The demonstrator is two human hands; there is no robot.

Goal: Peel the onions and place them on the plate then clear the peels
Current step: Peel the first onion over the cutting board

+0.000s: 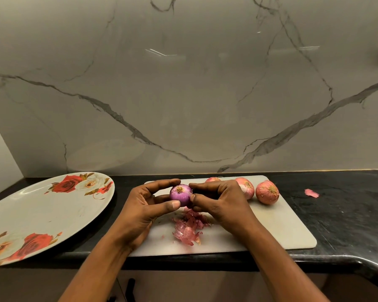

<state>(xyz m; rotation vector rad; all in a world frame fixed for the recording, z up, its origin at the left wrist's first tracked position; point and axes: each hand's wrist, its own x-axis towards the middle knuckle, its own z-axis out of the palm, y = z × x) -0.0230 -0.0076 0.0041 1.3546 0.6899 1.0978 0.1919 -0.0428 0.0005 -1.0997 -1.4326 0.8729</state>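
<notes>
Left hand [147, 207]: fingers and thumb curled round the peeled purple onion [181, 195], above the cutting board [271, 232].
Right hand [218, 201]: fingertips pinching that onion's side.

The plate [42, 214] runs off leftward; farthest onion [213, 179] mostly hidden.

Near-right part of the cutting board [271, 225] is bare, so that's the easy way in. Unpeeled onions [267, 192] crowd its far edge. The peel pile [189, 227] sits mid-board, below the left hand [144, 205] and right hand [218, 203] holding the peeled onion [181, 194]. The plate [42, 214] hogs the left of the counter [347, 214]. The marble wall [183, 83] closes the back. One stray peel [311, 193] lies right of the board.
</notes>
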